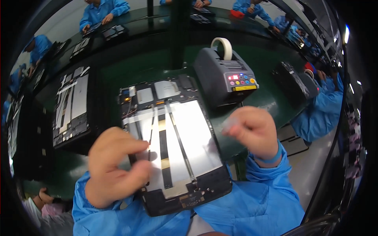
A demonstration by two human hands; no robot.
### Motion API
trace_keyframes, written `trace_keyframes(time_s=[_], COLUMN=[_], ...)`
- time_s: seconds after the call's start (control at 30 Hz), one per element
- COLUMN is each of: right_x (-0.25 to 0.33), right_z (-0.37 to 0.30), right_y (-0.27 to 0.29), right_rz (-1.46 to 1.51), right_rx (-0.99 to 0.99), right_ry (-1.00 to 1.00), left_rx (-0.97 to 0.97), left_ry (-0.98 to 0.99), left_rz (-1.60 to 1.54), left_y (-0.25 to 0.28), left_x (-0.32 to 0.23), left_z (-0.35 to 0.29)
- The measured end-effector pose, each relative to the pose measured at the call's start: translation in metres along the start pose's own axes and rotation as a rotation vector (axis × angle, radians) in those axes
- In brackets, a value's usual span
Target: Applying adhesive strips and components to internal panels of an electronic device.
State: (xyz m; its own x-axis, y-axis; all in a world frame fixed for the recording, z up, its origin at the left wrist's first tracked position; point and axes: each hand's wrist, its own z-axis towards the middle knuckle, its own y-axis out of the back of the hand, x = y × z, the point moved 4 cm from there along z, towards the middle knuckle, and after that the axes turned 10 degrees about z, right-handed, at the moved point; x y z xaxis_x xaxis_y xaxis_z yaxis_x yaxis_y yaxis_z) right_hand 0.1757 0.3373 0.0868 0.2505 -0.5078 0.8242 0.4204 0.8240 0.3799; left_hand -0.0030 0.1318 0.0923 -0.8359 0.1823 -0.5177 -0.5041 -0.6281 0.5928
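A tablet with its back off (197,133) lies tilted in front of me, its lower end close to my body. Silver battery panels, dark ribbon strips and black boards show inside it. My left hand (112,167) hovers over the tablet's left edge, thumb and forefinger apart, with nothing seen between them. To the right of the tablet, my right hand (258,131) is raised with its fingers pinched together. Something small and translucent shows blurred at its fingertips; its kind is unclear. Beyond that hand stands a grey tape dispenser (214,76) with a roll of pale tape (227,49) on top.
Stacks of similar opened tablets (75,106) stand at the left on the dark green bench (267,106). Another dark stack (291,82) is at the right. Co-workers in blue (104,11) sit across the bench and at the right (321,114). A dark post (178,43) rises behind the tablet.
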Motion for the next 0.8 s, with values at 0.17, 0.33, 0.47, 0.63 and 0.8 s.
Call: trace_keyframes(time_s=[0.17, 0.33, 0.47, 0.63, 0.8], right_x=[0.044, 0.042, 0.047, 0.045, 0.023], right_z=[0.036, 0.046, 0.061, 0.081, 0.115], right_y=[-0.062, -0.067, -0.065, -0.075, -0.079], right_rz=[-0.123, -0.156, -0.123, -0.256, -0.262], right_rx=[0.385, 0.387, 0.182, 0.229, 0.260], right_ry=[0.257, 0.210, 0.268, 0.475, 0.398], left_rx=[0.097, -0.056, -0.094, -0.194, -0.353], left_ry=[-0.099, -0.141, -0.177, -0.094, 0.083], left_rz=[-0.010, 0.025, -0.046, 0.096, 0.242], left_y=[-0.018, -0.004, -0.001, 0.005, 0.003], left_x=[-0.019, -0.012, -0.002, 0.022, 0.070], left_z=[0.007, -0.007, -0.011, -0.012, -0.015])
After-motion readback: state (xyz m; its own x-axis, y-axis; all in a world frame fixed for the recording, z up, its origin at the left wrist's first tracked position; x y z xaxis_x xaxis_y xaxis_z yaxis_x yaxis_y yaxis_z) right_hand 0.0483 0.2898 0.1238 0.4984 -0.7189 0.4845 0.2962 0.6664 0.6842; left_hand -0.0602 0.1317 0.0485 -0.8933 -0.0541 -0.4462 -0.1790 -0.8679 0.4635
